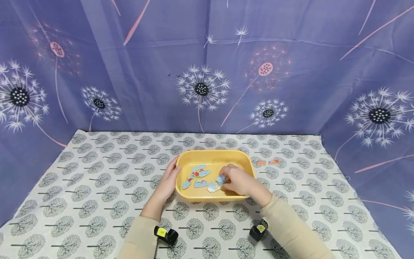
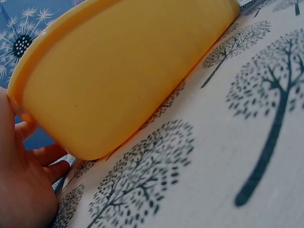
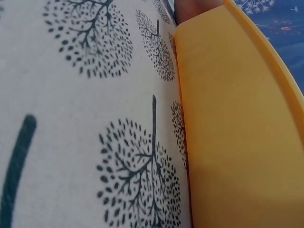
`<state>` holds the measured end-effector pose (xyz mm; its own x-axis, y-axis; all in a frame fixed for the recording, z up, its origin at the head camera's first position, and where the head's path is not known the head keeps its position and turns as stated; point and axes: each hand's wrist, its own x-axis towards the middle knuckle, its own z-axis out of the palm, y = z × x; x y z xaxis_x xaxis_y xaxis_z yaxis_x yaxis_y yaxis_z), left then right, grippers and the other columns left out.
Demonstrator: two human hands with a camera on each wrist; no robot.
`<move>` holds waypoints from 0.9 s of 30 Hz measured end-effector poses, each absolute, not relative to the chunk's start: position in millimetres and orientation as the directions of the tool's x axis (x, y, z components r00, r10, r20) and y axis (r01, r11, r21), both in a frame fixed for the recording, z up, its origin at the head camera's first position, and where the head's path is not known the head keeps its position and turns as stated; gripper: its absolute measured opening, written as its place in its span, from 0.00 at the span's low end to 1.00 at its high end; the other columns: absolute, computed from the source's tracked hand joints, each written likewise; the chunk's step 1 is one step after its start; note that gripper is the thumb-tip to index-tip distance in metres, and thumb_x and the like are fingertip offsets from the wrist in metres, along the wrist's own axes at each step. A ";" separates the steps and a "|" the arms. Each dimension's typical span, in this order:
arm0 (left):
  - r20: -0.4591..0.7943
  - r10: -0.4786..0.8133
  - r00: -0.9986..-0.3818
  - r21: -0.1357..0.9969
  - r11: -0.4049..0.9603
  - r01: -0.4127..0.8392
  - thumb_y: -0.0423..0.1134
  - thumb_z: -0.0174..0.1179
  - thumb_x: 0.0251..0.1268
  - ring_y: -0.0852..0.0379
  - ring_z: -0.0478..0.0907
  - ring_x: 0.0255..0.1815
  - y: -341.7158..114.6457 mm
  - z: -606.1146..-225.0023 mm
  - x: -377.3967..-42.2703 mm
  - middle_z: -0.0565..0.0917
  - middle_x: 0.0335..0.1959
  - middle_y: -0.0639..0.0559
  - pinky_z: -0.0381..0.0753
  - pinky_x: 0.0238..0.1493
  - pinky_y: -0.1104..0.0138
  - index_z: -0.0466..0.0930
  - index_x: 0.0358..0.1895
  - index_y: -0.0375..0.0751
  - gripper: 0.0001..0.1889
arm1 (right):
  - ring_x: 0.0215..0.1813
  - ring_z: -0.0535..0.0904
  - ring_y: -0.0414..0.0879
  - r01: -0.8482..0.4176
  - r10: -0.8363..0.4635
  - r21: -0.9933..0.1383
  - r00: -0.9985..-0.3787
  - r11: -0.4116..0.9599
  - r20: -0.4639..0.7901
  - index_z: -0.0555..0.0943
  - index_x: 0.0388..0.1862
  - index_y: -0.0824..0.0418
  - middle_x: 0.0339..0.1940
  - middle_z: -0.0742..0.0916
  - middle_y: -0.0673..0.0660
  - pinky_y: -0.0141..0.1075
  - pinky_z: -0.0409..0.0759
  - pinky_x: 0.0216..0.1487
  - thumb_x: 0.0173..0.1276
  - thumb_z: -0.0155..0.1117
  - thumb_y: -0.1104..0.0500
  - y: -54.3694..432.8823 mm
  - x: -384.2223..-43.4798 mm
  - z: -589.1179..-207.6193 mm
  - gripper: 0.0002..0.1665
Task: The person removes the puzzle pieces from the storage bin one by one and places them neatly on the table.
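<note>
Inside the tub (image 1: 207,198) (left fingers (image 1: 172,166) grip it), right fingers (image 1: 227,171) pinch a blue piece (image 1: 220,180).

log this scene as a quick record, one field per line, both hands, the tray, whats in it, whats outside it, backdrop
left hand: holds the tray at its left end
right hand: in the tray, pinches a blue piece
tray: yellow, on tree-print cloth
tray contents: small flat pieces, mostly light blue, some red
outside tray: orange pieces, to its right
backdrop: purple-blue, dandelion print
</note>
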<state>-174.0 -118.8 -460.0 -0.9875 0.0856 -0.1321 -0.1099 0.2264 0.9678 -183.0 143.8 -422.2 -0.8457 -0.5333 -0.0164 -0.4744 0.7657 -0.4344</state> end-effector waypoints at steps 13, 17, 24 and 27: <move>-0.152 0.097 -0.984 0.961 0.249 -0.124 0.49 0.36 0.76 0.43 0.47 0.76 -117.9 -452.0 -170.7 0.49 0.77 0.50 0.46 0.74 0.43 0.46 0.76 0.54 0.28 | 0.31 0.76 0.36 -0.456 -0.532 -0.613 -0.844 0.645 0.069 0.81 0.37 0.63 0.29 0.84 0.50 0.27 0.78 0.36 0.60 0.62 0.67 151.6 -185.5 -422.8 0.06; -0.172 0.101 -0.980 0.957 0.251 -0.143 0.45 0.35 0.77 0.42 0.46 0.77 -114.0 -430.7 -162.0 0.49 0.77 0.47 0.45 0.74 0.44 0.45 0.76 0.50 0.27 | 0.33 0.76 0.37 -0.449 -0.505 -0.635 -0.857 0.628 0.107 0.81 0.38 0.63 0.31 0.84 0.51 0.27 0.78 0.37 0.59 0.62 0.67 153.6 -184.7 -421.6 0.08; -0.158 0.111 -0.981 0.959 0.255 -0.125 0.44 0.35 0.77 0.41 0.45 0.77 -113.7 -428.1 -161.5 0.48 0.77 0.46 0.45 0.75 0.44 0.45 0.76 0.48 0.27 | 0.36 0.80 0.41 -0.436 -0.431 -0.692 -0.881 0.575 0.197 0.82 0.41 0.64 0.35 0.86 0.54 0.29 0.82 0.40 0.60 0.62 0.66 156.3 -183.9 -421.5 0.10; -0.165 0.107 -0.980 0.961 0.242 -0.136 0.46 0.36 0.77 0.44 0.45 0.77 -116.7 -443.3 -168.0 0.48 0.77 0.49 0.44 0.75 0.46 0.45 0.76 0.51 0.28 | 0.37 0.81 0.43 -0.401 -0.378 -0.747 -0.901 0.531 0.214 0.82 0.43 0.66 0.36 0.87 0.56 0.29 0.83 0.41 0.60 0.63 0.66 158.5 -183.9 -421.2 0.11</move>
<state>-168.0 -116.7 -443.3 -0.9805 0.1066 -0.1651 -0.1355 0.2419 0.9608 -183.9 158.5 -421.2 -0.9006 -0.3781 0.2144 -0.4007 0.5311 -0.7466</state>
